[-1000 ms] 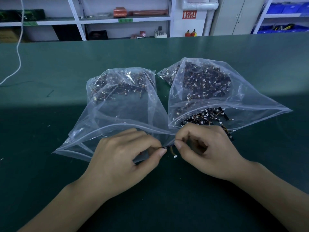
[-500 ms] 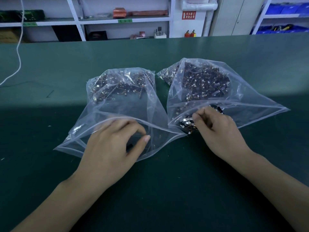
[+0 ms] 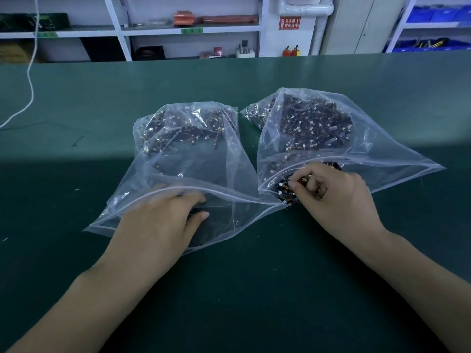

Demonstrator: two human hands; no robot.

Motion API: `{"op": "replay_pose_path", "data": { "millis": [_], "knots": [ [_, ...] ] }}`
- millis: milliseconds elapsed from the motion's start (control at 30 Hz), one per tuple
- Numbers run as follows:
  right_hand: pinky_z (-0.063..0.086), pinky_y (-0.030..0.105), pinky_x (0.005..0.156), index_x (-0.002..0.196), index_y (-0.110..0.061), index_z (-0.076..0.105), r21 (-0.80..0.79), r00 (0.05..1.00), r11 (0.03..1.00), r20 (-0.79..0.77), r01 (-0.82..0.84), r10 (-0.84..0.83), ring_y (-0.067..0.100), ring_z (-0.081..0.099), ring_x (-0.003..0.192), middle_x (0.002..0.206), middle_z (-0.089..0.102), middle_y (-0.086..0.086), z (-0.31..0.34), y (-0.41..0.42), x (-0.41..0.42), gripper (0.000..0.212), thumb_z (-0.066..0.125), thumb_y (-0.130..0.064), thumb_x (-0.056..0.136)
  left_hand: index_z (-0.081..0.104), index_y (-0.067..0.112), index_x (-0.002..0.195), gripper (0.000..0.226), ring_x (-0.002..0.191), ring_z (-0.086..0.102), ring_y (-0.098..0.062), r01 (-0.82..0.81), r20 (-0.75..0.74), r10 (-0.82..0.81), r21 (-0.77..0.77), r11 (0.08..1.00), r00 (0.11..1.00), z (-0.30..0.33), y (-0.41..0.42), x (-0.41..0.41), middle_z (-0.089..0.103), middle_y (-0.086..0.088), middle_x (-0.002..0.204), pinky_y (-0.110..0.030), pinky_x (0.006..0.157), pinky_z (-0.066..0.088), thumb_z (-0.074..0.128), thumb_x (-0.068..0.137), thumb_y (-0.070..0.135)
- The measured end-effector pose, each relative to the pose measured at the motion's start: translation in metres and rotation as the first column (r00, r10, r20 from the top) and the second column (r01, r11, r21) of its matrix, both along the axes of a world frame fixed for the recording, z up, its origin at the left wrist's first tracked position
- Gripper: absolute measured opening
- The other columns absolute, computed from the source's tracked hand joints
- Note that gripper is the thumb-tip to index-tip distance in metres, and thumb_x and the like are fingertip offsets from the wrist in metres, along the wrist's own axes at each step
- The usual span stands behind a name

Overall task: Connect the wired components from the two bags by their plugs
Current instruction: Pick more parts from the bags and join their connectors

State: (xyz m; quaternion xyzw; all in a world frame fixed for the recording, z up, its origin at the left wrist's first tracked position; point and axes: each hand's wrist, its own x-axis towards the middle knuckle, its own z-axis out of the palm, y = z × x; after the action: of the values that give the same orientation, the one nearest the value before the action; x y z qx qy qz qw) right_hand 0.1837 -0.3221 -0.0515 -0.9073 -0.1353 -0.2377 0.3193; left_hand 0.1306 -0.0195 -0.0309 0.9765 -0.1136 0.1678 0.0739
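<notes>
Two clear zip bags lie side by side on the green table. The left bag [image 3: 193,159] holds dark wired components [image 3: 183,128] heaped at its far end. My left hand [image 3: 158,225] reaches into its mouth, fingers stretched out under the plastic and blurred, thumb apart from them. The right bag [image 3: 387,159] is fuller, with a heap of wired components [image 3: 313,123] with small white plugs. My right hand [image 3: 339,200] is at its mouth, fingers curled, pinching into a cluster of components [image 3: 286,193] that spills at the opening.
The green table [image 3: 254,289] stretches wide around the bags. A white cable [image 3: 31,93] hangs down at the far left. Behind the far edge stand white shelves [image 3: 188,29] and racks of blue bins [image 3: 438,16].
A second ago both hands met in front of the bags, pinching a small wired piece. They have since parted, the left going into the left bag and the right to the right bag's mouth.
</notes>
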Motion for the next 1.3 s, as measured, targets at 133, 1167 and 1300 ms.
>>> {"op": "replay_pose_path", "data": {
  "millis": [133, 1167, 1300],
  "knots": [
    [0.042, 0.029, 0.058, 0.090, -0.031, 0.072, 0.023, 0.999, 0.999, 0.003, -0.049, 0.049, 0.017, 0.048, 0.054, 0.057, 0.050, -0.007, 0.002, 0.004, -0.004, 0.014, 0.078, -0.019, 0.092, 0.077, 0.032, 0.100, 0.018, 0.087, 0.069, -0.009, 0.117, 0.008, -0.117, -0.127, 0.985, 0.993, -0.004, -0.001, 0.004, 0.072, 0.020, 0.095, -0.031, 0.071, 0.055, 0.084, 0.088, 0.021],
    [0.035, 0.016, 0.060, 0.096, -0.016, 0.076, 0.085, 0.943, 0.960, 0.225, -0.268, 0.244, 0.008, 0.036, 0.049, 0.055, 0.038, -0.009, 0.008, 0.019, -0.021, 0.006, 0.078, -0.011, 0.095, 0.072, 0.039, 0.080, 0.010, 0.068, 0.058, -0.001, 0.077, 0.028, -0.074, -0.140, 0.987, 0.997, 0.012, -0.013, -0.008, 0.060, 0.021, 0.074, -0.019, 0.055, 0.042, 0.078, 0.087, 0.044],
    [0.036, 0.016, 0.059, 0.097, -0.015, 0.077, 0.097, 0.936, 0.953, 0.237, -0.288, 0.259, 0.009, 0.037, 0.048, 0.054, 0.037, -0.009, 0.008, 0.020, -0.022, 0.004, 0.076, -0.011, 0.095, 0.074, 0.037, 0.082, 0.010, 0.069, 0.057, -0.001, 0.153, 0.143, -0.130, -0.165, 0.974, 0.981, 0.014, -0.013, -0.008, 0.061, 0.020, 0.079, -0.029, 0.054, 0.051, 0.080, 0.089, 0.040]
  ]
}}
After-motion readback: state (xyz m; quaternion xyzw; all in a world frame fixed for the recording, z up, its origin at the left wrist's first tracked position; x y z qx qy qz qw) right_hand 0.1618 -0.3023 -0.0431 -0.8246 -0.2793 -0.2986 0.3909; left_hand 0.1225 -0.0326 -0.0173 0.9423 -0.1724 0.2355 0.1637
